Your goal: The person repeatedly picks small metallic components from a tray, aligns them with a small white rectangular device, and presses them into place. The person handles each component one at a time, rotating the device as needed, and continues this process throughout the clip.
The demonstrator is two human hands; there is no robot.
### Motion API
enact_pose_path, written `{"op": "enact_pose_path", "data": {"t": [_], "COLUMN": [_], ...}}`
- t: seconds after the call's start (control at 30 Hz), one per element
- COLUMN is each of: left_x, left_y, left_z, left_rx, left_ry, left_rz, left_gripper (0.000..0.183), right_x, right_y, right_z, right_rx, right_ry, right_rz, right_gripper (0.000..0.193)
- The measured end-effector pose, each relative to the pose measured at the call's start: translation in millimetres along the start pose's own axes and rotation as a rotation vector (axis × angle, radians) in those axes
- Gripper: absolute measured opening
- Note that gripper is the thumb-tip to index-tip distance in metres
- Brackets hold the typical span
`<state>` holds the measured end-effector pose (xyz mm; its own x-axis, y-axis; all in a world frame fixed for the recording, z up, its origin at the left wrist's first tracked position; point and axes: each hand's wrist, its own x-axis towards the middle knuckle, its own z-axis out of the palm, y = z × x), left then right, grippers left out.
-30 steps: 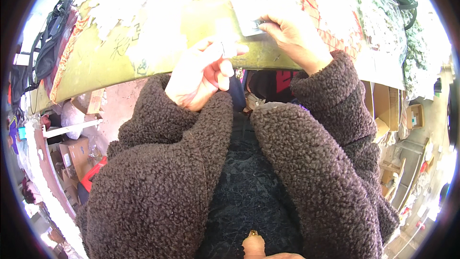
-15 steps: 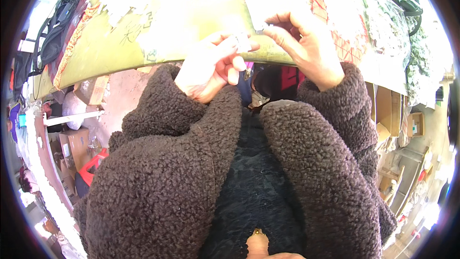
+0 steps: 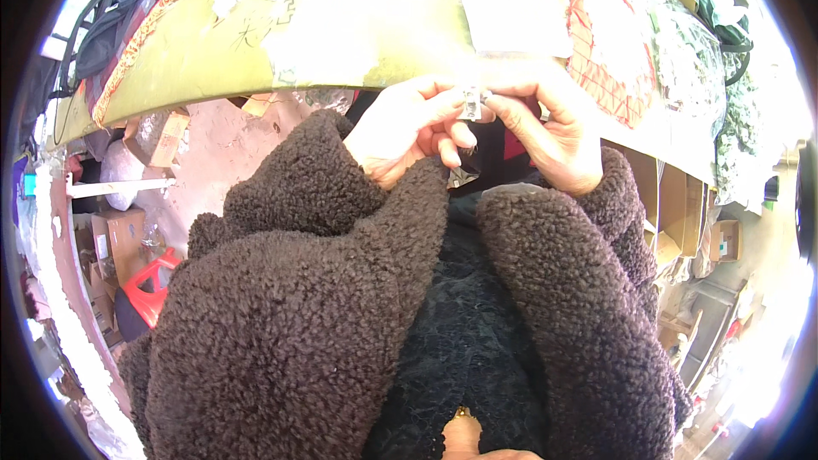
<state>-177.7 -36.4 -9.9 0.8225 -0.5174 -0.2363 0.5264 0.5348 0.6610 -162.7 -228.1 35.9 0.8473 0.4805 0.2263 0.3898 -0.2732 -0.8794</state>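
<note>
Both your hands, left hand (image 3: 409, 132) and right hand (image 3: 550, 132), have fingers pinched on the small clip (image 3: 470, 103) above the counter (image 3: 256, 51); it is not yet set down.

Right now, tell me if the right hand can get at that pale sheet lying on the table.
Probably yes: the right hand sits just below the pale sheet with nothing between, though its fingertips pinch a small metal piece with the left hand.

small silvery object (image 3: 471, 102): mostly hidden by fingers (image 3: 443, 111), kind unclear; table top (image 3: 256, 43): overexposed
</note>
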Motion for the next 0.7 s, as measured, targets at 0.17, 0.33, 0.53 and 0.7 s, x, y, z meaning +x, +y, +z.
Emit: {"op": "enact_pose_path", "data": {"t": [0.17,0.33,0.53,0.7], "left_x": [-4.6,-8.3,-4.7,-5.7], "left_y": [2.1,-1.7,4.8,11.4], "left_z": [0.0,-7.3,-16.4,-12.6], "left_rx": [-0.048,-0.06,-0.197,-0.092], "left_ry": [-0.007,0.011,-0.028,0.068], "left_rz": [-0.014,0.005,0.084,0.054], "left_gripper": [0.026,0.026,0.024,0.027], "right_x": [0.8,5.3,16.7,41.9], "right_y": [3.6,2.1,6.9,34.0], "right_z": [8.1,21.2,27.1,-6.3], "right_rx": [-0.076,-0.262,-0.598,-0.77], "right_ry": [-0.028,-0.004,0.2,0.293], "right_rz": [0.027,-0.162,-0.464,-0.23], "right_gripper": [0.013,0.013,0.013,0.01]}}
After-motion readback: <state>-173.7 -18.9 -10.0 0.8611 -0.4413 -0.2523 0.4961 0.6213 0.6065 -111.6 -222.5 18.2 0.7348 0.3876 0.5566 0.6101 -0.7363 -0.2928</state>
